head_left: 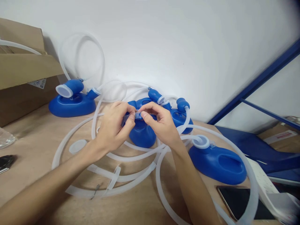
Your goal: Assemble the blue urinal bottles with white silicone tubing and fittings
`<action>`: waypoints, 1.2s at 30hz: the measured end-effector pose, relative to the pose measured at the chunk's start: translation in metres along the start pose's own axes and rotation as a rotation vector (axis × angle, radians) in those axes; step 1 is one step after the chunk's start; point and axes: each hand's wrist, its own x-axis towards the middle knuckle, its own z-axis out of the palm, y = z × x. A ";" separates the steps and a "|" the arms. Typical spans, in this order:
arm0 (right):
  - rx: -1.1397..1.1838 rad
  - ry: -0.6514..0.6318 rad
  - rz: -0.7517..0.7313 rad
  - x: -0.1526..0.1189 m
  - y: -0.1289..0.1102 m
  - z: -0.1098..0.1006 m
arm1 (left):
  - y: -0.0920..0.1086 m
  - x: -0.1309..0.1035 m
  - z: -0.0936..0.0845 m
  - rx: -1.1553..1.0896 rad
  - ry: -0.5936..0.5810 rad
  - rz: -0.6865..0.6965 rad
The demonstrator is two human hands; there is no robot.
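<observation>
Both my hands meet at the middle of the view, over a blue bottle [142,136] on the table. My left hand [114,125] pinches one end of a small translucent strip [137,116]. The fingers of my right hand [161,122] are closed on its other end, near a small blue spot. My fingers partly hide the strip and the bottle's top. Translucent white tubing [131,158] loops around and below my hands. A round translucent cap [77,146] lies left of my left forearm, and a translucent ring piece [114,177] rests on the tubing nearer me.
Several blue bottles with tubes stand around, one at the left [72,107] and one at the right [217,164]. A cardboard box [28,97] is at the left. A phone [241,201], a white power strip [261,178] and a blue metal frame [255,81] are at the right.
</observation>
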 end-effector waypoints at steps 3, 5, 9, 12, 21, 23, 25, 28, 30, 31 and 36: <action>0.076 -0.044 0.029 0.001 0.002 -0.001 | 0.002 0.001 -0.001 -0.020 0.014 0.034; 0.128 -0.074 0.051 0.001 0.003 -0.003 | 0.002 0.003 -0.001 -0.028 0.006 0.060; 0.173 -0.066 0.095 0.002 0.003 -0.007 | -0.003 0.006 -0.003 -0.083 -0.024 0.075; 0.181 -0.064 0.118 0.003 0.003 -0.007 | -0.004 0.006 -0.005 -0.104 -0.036 0.074; 0.010 0.013 0.101 -0.002 -0.006 0.000 | -0.003 0.006 -0.003 0.015 -0.085 0.154; -0.059 0.036 0.106 -0.005 -0.010 0.002 | -0.005 0.004 -0.001 0.014 -0.102 0.157; -0.085 0.077 0.106 -0.008 -0.015 0.003 | -0.006 0.002 0.003 -0.001 -0.091 0.138; -0.070 0.147 0.097 -0.010 -0.018 0.006 | -0.007 -0.001 0.008 -0.052 -0.003 0.157; -0.051 0.175 0.098 -0.009 -0.019 0.007 | -0.006 -0.002 0.010 -0.079 0.040 0.203; -0.036 0.183 0.095 -0.008 -0.018 0.008 | -0.005 -0.001 0.010 -0.081 0.041 0.219; 0.027 0.191 0.053 -0.004 -0.012 0.008 | -0.003 -0.001 0.007 0.008 -0.036 0.207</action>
